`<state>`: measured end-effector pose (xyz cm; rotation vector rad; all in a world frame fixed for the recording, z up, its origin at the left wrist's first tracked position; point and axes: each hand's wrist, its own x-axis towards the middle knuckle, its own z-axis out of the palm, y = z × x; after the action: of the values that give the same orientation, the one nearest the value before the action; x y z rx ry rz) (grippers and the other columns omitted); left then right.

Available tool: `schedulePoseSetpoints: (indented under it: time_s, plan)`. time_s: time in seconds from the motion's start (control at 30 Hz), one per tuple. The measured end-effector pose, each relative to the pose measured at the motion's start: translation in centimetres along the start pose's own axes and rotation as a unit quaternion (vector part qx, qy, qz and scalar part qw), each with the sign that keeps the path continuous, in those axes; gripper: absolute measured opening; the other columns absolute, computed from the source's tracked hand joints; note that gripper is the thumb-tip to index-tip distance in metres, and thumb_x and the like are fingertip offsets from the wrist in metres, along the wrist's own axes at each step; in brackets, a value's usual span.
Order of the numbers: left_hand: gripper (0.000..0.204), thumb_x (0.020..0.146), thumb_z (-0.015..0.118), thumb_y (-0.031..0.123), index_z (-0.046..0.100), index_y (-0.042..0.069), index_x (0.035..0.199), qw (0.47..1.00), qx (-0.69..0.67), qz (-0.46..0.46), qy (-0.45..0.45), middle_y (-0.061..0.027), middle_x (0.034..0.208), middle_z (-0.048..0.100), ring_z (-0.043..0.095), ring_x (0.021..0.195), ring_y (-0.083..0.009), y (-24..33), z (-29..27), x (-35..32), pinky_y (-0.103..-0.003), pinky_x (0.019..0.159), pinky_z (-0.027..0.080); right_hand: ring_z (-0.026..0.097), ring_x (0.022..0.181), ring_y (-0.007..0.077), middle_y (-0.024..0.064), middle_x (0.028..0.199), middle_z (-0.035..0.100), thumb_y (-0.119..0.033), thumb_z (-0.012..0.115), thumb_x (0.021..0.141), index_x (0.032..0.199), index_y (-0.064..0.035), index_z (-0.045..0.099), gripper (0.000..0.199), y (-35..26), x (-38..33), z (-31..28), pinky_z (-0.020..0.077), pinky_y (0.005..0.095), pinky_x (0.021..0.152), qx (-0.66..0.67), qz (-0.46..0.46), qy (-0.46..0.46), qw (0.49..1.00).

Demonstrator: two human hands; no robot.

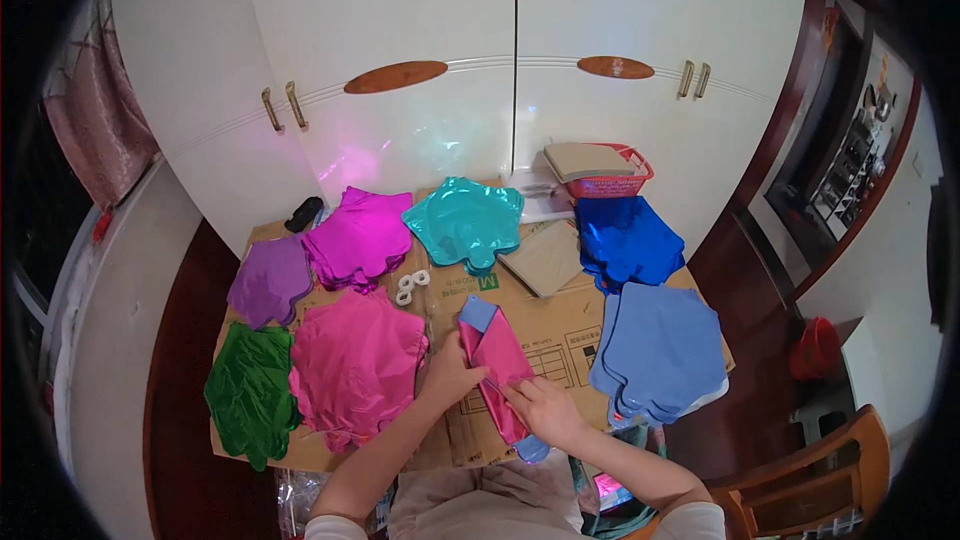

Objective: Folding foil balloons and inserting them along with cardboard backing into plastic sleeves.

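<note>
My left hand (448, 376) and my right hand (545, 410) both grip a folded bundle of flat foil balloons (497, 358), pink on top with light blue showing at both ends. It lies lengthwise on the cardboard sheet (565, 340) in front of me. Left of the bundle sits a stack of pink foil balloons (355, 365). A light blue stack (660, 350) lies to its right.
More foil stacks ring the cardboard: green (250, 390), purple (270, 280), magenta (358, 235), teal (465, 220), dark blue (628, 240). Two small tape rolls (412, 285), a brown envelope (545, 258), a red basket (610, 180), white cabinet doors (500, 60), a wooden chair (820, 485).
</note>
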<state>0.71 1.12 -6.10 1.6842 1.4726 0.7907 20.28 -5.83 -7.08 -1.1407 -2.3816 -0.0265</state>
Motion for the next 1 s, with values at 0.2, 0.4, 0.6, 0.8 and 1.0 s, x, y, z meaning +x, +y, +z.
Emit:
schedulePoseSetpoints:
  time_s: [0.2,0.4,0.6,0.8,1.0]
  plan:
    - [0.042,0.064,0.074,0.043,0.065,0.006,0.082,0.966,0.251,0.066,-0.009,-0.0143,0.078,0.063,0.056,0.082,-0.0342,-1.1,0.8,-0.1,-0.049,0.073,0.041,0.056,0.093,0.0223,0.0068,0.104,0.056,-0.014,0.064,0.074,0.113,-0.0058,0.060,0.040,0.5,-0.1,0.5,0.0494,0.0322,0.076,0.028,0.006,-0.021,0.999]
    - [0.038,0.067,0.073,0.041,0.066,0.007,0.085,0.961,0.258,0.096,-0.022,-0.0122,0.081,0.064,0.055,0.086,-0.0327,-0.4,0.4,-0.2,-0.048,0.076,0.040,0.056,0.093,0.0224,0.0068,0.104,0.056,-0.014,0.062,0.076,0.114,-0.0072,0.059,0.038,0.5,0.6,0.5,0.0498,0.0325,0.077,0.053,0.009,-0.032,0.998]
    - [0.036,0.069,0.072,0.037,0.064,0.005,0.083,0.969,0.196,0.154,0.011,-0.0126,0.080,0.063,0.055,0.085,-0.0331,-2.0,0.5,-0.1,-0.046,0.076,0.041,0.056,0.097,0.0233,0.0085,0.105,0.056,-0.017,0.060,0.080,0.111,-0.0030,0.059,0.034,0.7,1.2,0.8,0.0492,0.0332,0.081,0.071,0.011,-0.020,0.997]
    - [0.036,0.071,0.071,0.037,0.061,0.003,0.076,0.953,0.251,0.171,0.016,-0.0111,0.076,0.061,0.055,0.081,-0.0317,-2.0,0.3,-0.6,-0.045,0.071,0.041,0.055,0.101,0.0273,0.0135,0.106,0.057,-0.025,0.063,0.080,0.103,0.0023,0.061,0.036,0.3,1.1,1.4,0.0464,0.0362,0.087,0.008,0.069,0.031,0.997]
    - [0.034,0.071,0.071,0.035,0.058,0.004,0.072,0.942,0.245,0.225,0.055,-0.0101,0.076,0.060,0.056,0.081,-0.0302,-2.4,0.6,-0.9,-0.045,0.070,0.041,0.057,0.096,0.0279,0.0132,0.104,0.059,-0.025,0.066,0.076,0.103,0.0009,0.061,0.038,0.5,1.1,1.4,0.0454,0.0387,0.085,-0.003,0.069,0.060,0.996]
